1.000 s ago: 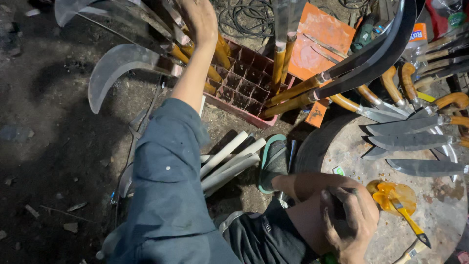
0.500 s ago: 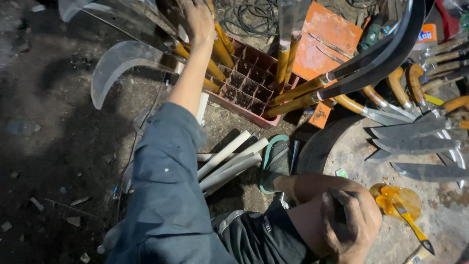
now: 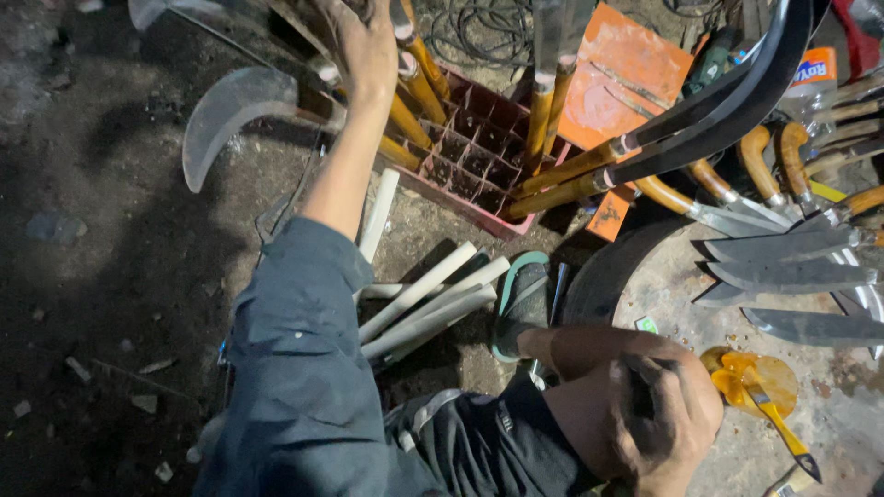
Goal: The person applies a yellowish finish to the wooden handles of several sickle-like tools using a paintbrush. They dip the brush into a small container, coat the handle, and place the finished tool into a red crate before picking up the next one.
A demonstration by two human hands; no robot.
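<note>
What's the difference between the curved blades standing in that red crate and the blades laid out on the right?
The sickles in the red crate have broad hooked blades, while the knives on the right are straighter and pointed. The sickles stand handle-down in the crate's cells and lean outward; the knives lie flat, side by side, on a round stone slab. The left hand reaches among the sickles; no hand touches the knives. Both have grey metal blades and yellowish wooden handles.
</note>
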